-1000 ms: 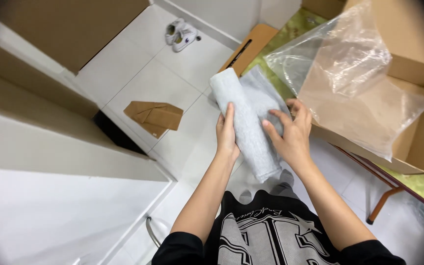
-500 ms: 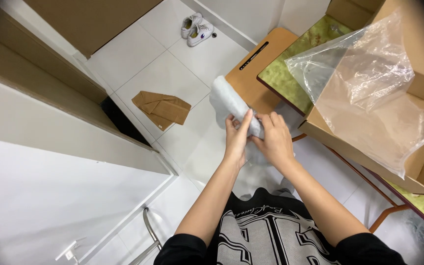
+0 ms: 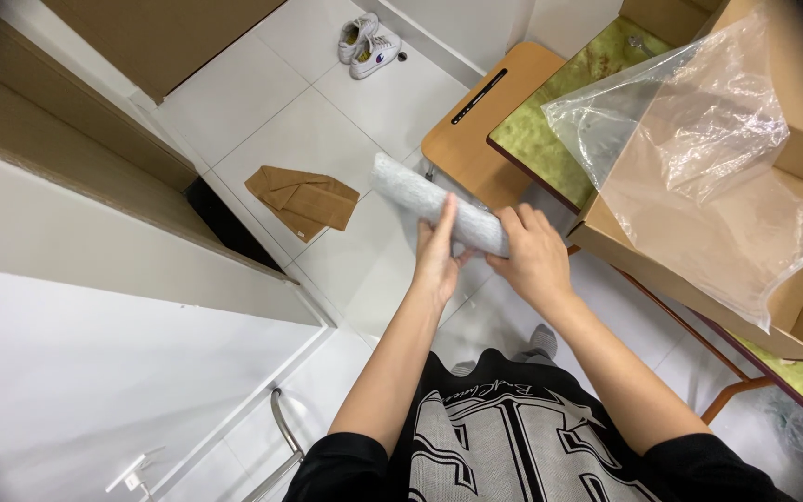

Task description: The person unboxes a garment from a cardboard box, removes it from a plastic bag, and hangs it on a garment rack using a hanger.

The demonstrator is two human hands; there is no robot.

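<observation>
Beside cardboard box (image 3: pixel 796 307), plastic bag (image 3: pixel 699 149), shoes (image 3: pixel 367 42)

I note a white tiled floor (image 3: pixel 262 139), evenly lit. A wooden chair (image 3: pixel 467 130) stands beside a green tabletop (image 3: pixel 550 139). White sneakers (image 3: pixel 369 42) sit near the far wall; flattened cardboard (image 3: pixel 304 197) lies on the tiles.

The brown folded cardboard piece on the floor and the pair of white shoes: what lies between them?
In the head view, only bare white floor tiles lie between the folded cardboard piece and the white shoes; nothing rests on that stretch.
</observation>
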